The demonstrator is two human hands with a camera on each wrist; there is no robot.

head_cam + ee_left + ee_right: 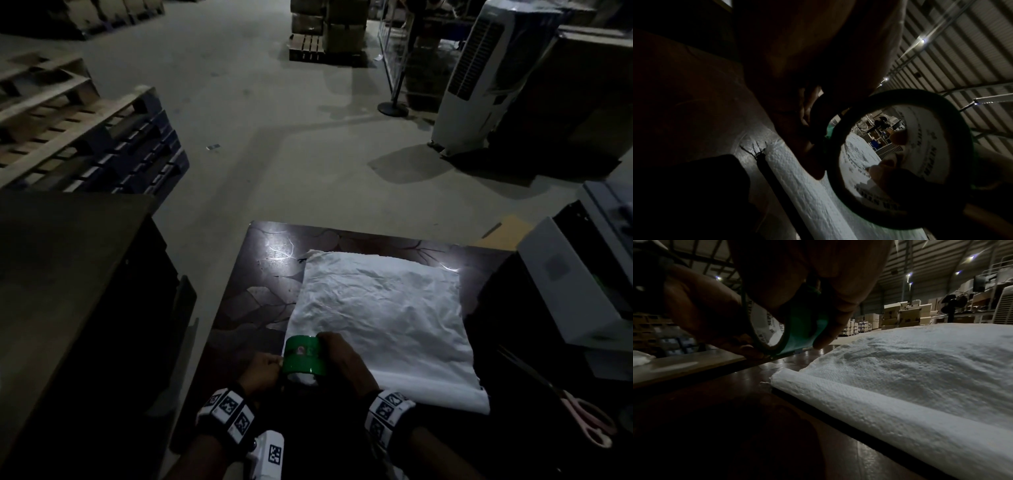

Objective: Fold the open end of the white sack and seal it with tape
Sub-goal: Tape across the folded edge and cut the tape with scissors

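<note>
Holding: both hands grip a green roll of tape (302, 356) above the near left corner of the sack.
Right hand (344, 359): fingers hooked through the roll's white core.
Left hand (260, 373): pinching the roll's near rim.
Sack: woven white plastic sack (380, 305) lies flat on the dark glossy counter (253, 298), near end rolled over (contents hidden).
Aside: pink-handled scissors (582, 416) lie right.
</note>
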